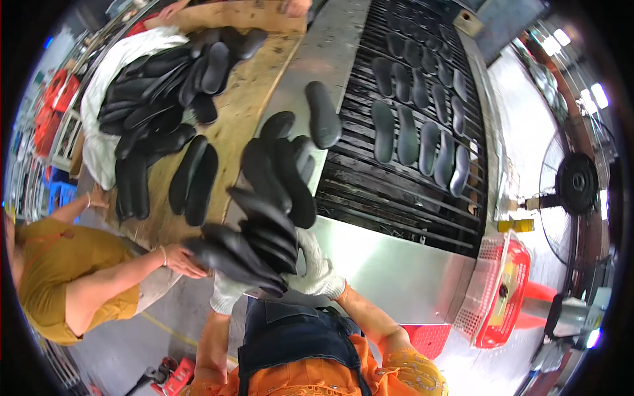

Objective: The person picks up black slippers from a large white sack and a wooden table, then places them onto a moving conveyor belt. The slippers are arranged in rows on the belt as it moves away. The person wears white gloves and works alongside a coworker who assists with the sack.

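Note:
A bunched stack of black shoe insoles [261,237] is held in front of me between my two hands, both in white knit gloves. My right hand [317,267] curls round its right side. My left hand [228,292] grips it from the near left, its fingers mostly hidden under the insoles. A co-worker's bare hand [181,259] touches the stack's left end. Just beyond, several loose black insoles [281,171] overlap on the table edge and metal strip, with a single insole [322,115] at the slatted conveyor's left edge.
Rows of insoles [406,135] lie on the dark slatted conveyor [376,171]. A large insole heap [158,86] rests on white cloth [99,125] on the wooden table [241,99]. Bare sheet metal [383,264] is right of my hands. Red and pink baskets [498,290] and a fan [576,183] stand farther right.

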Demonstrator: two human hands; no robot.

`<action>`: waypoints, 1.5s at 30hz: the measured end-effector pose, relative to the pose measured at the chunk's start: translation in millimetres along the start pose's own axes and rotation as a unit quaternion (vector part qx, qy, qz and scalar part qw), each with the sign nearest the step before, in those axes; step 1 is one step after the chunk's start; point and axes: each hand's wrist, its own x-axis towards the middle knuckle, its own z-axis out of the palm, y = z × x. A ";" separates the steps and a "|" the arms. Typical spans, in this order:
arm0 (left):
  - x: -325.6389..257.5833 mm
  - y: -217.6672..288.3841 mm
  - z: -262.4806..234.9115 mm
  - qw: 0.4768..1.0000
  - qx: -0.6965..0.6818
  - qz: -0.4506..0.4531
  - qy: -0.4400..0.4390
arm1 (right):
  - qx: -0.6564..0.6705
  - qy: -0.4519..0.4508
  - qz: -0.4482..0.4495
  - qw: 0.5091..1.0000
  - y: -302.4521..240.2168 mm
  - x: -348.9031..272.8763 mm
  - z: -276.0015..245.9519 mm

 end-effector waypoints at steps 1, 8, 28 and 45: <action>-6.5 -15.2 -0.6 0.997 -0.072 0.006 -0.024 | -0.027 0.016 -0.028 0.999 8.6 -11.0 -4.6; 11.2 -1.6 87.7 0.985 0.175 -0.002 0.005 | 0.045 0.066 0.147 0.986 70.5 -52.8 -2.3; 43.9 -33.7 221.6 0.951 0.276 -0.142 -0.005 | -0.099 0.162 0.542 0.819 36.6 -156.1 -149.2; 35.2 -74.4 214.7 0.937 0.333 -0.084 0.064 | 0.072 0.217 0.546 0.806 55.8 -153.2 -139.8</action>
